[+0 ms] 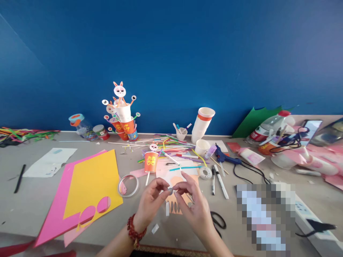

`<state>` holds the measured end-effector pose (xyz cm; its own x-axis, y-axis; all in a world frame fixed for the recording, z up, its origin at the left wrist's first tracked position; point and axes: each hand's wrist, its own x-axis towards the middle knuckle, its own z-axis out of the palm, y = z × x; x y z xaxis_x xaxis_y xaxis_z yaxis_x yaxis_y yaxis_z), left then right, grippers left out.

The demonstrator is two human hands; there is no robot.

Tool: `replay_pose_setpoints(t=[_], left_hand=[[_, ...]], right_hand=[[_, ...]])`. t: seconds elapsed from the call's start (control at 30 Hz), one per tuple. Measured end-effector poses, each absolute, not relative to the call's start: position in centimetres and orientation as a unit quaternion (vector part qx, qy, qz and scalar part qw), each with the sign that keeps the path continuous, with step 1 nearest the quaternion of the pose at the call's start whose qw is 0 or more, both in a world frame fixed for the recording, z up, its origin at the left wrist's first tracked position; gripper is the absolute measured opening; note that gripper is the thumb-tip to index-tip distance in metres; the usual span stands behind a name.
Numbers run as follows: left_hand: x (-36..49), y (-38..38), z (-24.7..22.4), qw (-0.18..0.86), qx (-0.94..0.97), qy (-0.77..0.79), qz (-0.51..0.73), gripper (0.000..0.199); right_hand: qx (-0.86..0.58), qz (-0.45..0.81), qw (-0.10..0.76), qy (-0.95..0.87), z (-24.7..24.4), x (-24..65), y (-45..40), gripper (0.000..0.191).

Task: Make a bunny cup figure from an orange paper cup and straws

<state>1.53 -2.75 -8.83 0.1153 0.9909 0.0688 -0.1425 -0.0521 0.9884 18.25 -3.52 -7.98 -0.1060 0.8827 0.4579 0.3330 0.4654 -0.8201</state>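
Observation:
My left hand (153, 200), with a red bead bracelet on its wrist, pinches a small grey piece (170, 191) between thumb and fingertips. From the other side my right hand (192, 200) meets it, its thumb and index finger closed close to the same piece. Under both hands lies a peach paper sheet (195, 184) with several small grey leaf-like shapes (175, 207) on it. Just beyond them stands an orange paper cup (151, 162) with a small rabbit face (153, 146) above it. The black scissors (219, 220) are partly hidden by my right hand.
Yellow (93, 178) and pink sheets (57, 200) lie at left beside a tape roll (128, 186). Markers (221, 182), a blue glue gun (225, 157) with its cable and a power strip (313, 217) are at right. Stacked cups (202, 125) stand behind.

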Motion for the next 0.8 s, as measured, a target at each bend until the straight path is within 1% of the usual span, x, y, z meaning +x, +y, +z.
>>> replay_pose_setpoints(t=[0.1, 0.3, 0.57, 0.67, 0.73, 0.8], left_hand=[[1.6, -2.9, -8.5, 0.551, 0.502, 0.417, 0.519, 0.016], [1.5, -3.1, -8.2, 0.549, 0.519, 0.409, 0.512, 0.014], [1.3, -3.0, -8.4, 0.532, 0.549, 0.408, 0.499, 0.011], [1.1, -2.9, -8.7, 0.464, 0.609, 0.425, 0.483, 0.006], [1.1, -2.8, -9.2, 0.388, 0.675, 0.438, 0.45, 0.005], [1.4, -2.8, -10.1, 0.303, 0.742, 0.445, 0.399, 0.009]], right_hand=[[-0.456, 0.243, 0.509, -0.688, -8.1, 18.2, -3.6, 0.058], [-0.416, 0.304, 0.525, -0.677, -8.3, 18.0, -3.6, 0.057], [-0.429, 0.299, 0.541, -0.659, -8.8, 18.3, -3.6, 0.054], [-0.433, 0.303, 0.542, -0.654, -8.9, 18.6, -3.6, 0.05], [-0.446, 0.32, 0.53, -0.647, -9.1, 18.9, -3.5, 0.04], [-0.457, 0.35, 0.517, -0.633, -9.4, 19.1, -3.2, 0.028]])
